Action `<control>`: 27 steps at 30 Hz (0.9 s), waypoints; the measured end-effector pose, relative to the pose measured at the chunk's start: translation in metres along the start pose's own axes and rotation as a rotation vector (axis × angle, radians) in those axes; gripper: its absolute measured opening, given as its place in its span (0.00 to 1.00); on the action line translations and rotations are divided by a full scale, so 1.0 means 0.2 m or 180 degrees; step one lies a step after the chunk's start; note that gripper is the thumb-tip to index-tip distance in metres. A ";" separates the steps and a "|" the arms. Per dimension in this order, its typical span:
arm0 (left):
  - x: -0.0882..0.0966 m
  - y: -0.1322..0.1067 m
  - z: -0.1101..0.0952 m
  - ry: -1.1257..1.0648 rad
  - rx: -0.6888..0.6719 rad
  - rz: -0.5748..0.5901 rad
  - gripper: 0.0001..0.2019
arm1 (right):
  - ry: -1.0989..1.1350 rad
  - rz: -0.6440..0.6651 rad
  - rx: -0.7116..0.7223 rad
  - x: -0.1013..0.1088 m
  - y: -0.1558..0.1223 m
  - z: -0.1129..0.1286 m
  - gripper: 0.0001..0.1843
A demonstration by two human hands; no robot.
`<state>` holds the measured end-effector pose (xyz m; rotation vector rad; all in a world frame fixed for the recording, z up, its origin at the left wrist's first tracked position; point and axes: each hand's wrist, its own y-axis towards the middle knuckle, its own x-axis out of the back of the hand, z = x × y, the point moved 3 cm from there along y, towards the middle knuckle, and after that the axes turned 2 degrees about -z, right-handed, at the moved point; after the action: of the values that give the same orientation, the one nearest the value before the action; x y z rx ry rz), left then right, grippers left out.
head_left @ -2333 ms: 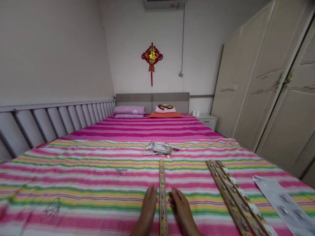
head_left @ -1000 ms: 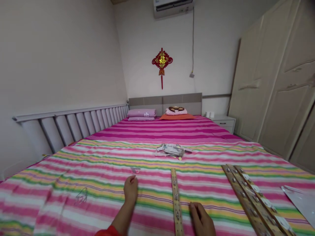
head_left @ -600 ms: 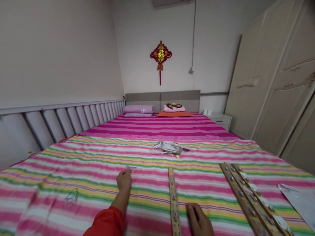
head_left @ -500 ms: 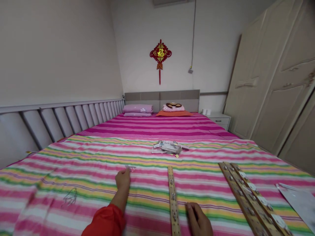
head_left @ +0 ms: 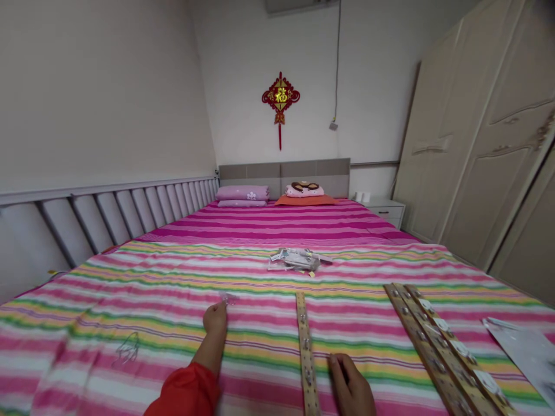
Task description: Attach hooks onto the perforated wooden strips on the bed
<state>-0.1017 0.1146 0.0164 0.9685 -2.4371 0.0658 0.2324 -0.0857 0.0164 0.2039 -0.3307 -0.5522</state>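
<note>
My left hand [head_left: 215, 318] is closed in a pinch at a small clear plastic bag [head_left: 229, 298], which sticks out beyond the fingertips. Its contents are too small to make out. Low in the view, my right hand [head_left: 353, 387] rests on the striped cloth with fingers loosely curled and a gap between thumb and forefinger; nothing shows in it. Between both hands lies a narrow wooden strip [head_left: 305, 344] with small metal pieces along it, just left of my right hand and not touching it.
Several similar wooden strips [head_left: 437, 341], one bearing white tags, lie to the right beside a clear plastic sheet or bag [head_left: 520, 352]. A pile of clear packets [head_left: 297, 260] sits farther up the bed. Thin dark thread or wire [head_left: 128, 348] lies at left.
The plastic bag at my left fingertips has turned slightly, and that hand has shifted a little. My right hand has stayed nearly in place. The view has tilted slightly.
</note>
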 end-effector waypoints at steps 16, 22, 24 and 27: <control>0.16 -0.45 0.00 -0.2974 0.1015 0.0643 0.13 | 0.0096 0.0222 -0.0035 0.02 0.01 -0.01 0.22; 0.07 -0.71 -0.12 -0.3766 0.1747 0.1651 0.05 | 0.0283 0.0146 0.0012 0.01 0.01 -0.04 0.20; 0.02 -0.79 -0.16 -0.3862 0.1856 0.2042 0.07 | 0.0427 0.0052 -0.0003 0.02 0.02 -0.04 0.21; -0.05 -0.87 -0.22 -0.4015 0.1956 0.2462 0.08 | 0.0719 -0.0005 -0.0107 0.03 0.02 -0.05 0.22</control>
<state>0.0373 0.0012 0.0265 0.0957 -3.9853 0.6795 0.2425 -0.0837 0.0104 0.2318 -0.1019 -0.5303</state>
